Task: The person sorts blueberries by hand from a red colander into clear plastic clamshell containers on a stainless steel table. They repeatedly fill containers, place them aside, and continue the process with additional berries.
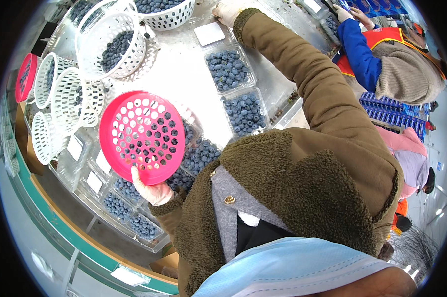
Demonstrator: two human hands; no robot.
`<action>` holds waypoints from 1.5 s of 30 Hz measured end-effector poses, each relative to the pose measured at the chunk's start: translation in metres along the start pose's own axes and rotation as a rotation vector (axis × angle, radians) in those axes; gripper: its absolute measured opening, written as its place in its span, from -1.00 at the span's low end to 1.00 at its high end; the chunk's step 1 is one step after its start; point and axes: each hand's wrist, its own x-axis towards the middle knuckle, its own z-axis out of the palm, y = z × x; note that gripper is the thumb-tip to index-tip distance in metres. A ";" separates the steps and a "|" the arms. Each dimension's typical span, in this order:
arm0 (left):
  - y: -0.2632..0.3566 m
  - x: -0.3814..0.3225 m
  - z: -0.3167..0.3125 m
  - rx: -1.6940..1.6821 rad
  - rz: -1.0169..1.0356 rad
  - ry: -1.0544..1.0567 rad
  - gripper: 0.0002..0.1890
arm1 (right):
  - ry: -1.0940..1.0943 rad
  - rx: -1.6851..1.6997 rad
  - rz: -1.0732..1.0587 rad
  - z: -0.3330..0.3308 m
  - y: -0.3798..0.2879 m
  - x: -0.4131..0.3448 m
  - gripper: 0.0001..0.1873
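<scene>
My left hand (151, 190), in a thin pale glove, grips the rim of a pink round sieve (141, 137) with round holes. The sieve is held over open clear clamshells, and dark blueberries show through its holes. Partly beneath it lie blueberries (201, 156) in a clamshell. My gloved right hand (229, 14) reaches to the far side of the metal table, just beyond a clear lid bearing a white label (209, 34). Whether its fingers hold anything is unclear. Nearer me are two blueberry-filled clamshells, one (227, 70) behind the other (245, 113).
White perforated baskets (132, 55) holding blueberries stand at the left and back. Several filled clamshells (117, 206) lie by the table's left edge, near labelled lids (94, 182). At the right, a co-worker in a blue sleeve (358, 55) works close to my arm.
</scene>
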 end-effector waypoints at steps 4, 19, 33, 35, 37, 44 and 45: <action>0.001 -0.001 -0.003 -0.013 0.018 0.000 -0.47 | -0.027 -0.009 0.000 -0.018 -0.017 0.004 -0.87; 0.002 -0.006 -0.001 0.036 0.046 0.018 -0.44 | -0.182 0.726 0.639 -0.018 -0.030 -0.152 -0.55; 0.006 -0.009 -0.001 0.058 0.010 -0.059 -0.45 | -0.237 0.553 0.485 0.003 -0.037 -0.127 -0.72; 0.006 -0.009 -0.004 0.045 0.011 -0.060 -0.45 | -0.209 0.573 0.471 0.004 -0.036 -0.129 -0.70; 0.006 -0.008 -0.007 0.058 0.020 -0.033 -0.45 | -0.161 0.642 0.451 0.005 -0.034 -0.132 -0.71; 0.001 -0.003 -0.007 0.084 0.051 -0.038 -0.44 | -0.207 1.041 0.545 0.015 -0.027 -0.136 -0.75; 0.001 -0.003 -0.006 0.083 0.034 -0.032 -0.44 | -0.201 1.006 0.531 0.014 -0.028 -0.135 -0.72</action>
